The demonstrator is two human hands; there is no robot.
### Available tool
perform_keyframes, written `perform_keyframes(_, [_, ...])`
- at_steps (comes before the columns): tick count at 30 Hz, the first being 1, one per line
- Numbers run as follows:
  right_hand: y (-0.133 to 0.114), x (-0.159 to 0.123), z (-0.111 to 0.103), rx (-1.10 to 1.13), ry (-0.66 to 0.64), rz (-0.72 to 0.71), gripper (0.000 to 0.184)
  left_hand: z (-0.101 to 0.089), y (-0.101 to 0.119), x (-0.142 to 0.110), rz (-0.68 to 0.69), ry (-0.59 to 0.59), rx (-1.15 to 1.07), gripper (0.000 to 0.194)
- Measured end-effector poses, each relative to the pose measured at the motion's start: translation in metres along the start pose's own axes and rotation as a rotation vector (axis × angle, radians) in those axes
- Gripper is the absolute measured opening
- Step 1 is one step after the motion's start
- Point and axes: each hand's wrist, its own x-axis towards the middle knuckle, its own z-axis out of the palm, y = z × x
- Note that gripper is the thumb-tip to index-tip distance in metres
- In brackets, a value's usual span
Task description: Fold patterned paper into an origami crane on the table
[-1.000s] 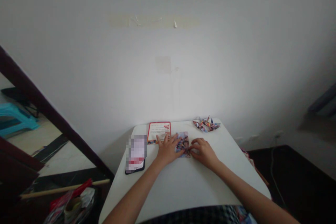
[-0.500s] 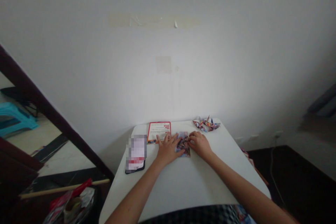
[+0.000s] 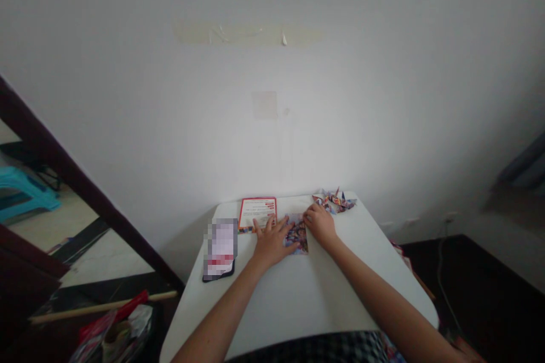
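Observation:
A sheet of colourful printed paper [image 3: 299,236] lies flat on the white table, its right edge straight. My left hand [image 3: 271,245] rests spread over the paper's left side, fingers apart, with the fingertips by a red-bordered printed card [image 3: 256,212]. At the paper's upper right edge is my right hand [image 3: 320,225], its fingers curled together on that edge; the fingertips are partly hidden. Just beyond my right hand sit several folded paper cranes [image 3: 336,201] in similar printed paper.
A smartphone [image 3: 220,249] with a blurred screen lies at the left of the white table [image 3: 293,300]. The wall [image 3: 272,153] stands right behind the table. Down on the left is a bin [image 3: 123,332] with rubbish and a wooden stick [image 3: 102,307].
My right hand has slid up along the paper's right edge, toward the far corner. The left hand keeps its place on the paper.

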Motion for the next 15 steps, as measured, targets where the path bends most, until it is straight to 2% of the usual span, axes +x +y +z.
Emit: perform_keyframes(15, [-0.007,0.014,0.002,-0.086,0.019,0.064,0.025,0.001,0.0,0.0,-0.007,0.004,-0.014,0.062])
